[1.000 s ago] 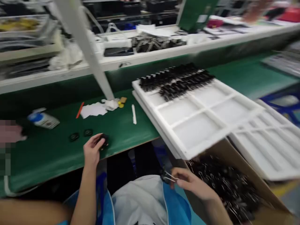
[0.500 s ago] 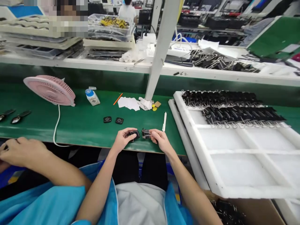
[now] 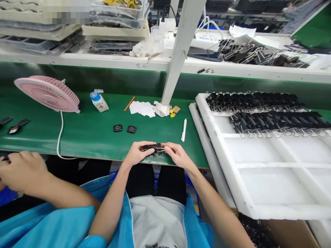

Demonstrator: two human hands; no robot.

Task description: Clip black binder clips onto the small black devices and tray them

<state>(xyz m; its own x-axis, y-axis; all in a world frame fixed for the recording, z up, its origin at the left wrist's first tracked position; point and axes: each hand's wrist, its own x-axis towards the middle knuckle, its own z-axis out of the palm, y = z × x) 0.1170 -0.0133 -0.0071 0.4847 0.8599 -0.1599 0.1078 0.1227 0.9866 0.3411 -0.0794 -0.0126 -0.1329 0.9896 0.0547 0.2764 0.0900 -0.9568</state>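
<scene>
My left hand (image 3: 136, 153) is closed on a black smartwatch case (image 3: 148, 148) near the front edge of the green table; a clip's wire handle seems to show at its left side. My right hand (image 3: 178, 154) pinches the wire handles of a black binder clip (image 3: 158, 148). The clip meets the right end of the watch case; how far its jaws reach over the edge is too small to tell. Beyond my hands, two more black watch cases, a left one (image 3: 117, 128) and a right one (image 3: 131, 129), lie on the table.
To the right, a white divided tray (image 3: 244, 165) carries rows of clipped black pieces (image 3: 279, 122). A white pen (image 3: 184, 130), torn paper (image 3: 142, 109), an orange stick (image 3: 129, 103), a bottle (image 3: 99, 101) and a pink fan (image 3: 48, 93) are on the table. A co-worker's arm (image 3: 51, 182) is at left.
My right hand has brought the binder clip leftward against the watch case in my left hand, closing the gap between them. The camera view has tilted down slightly.
</scene>
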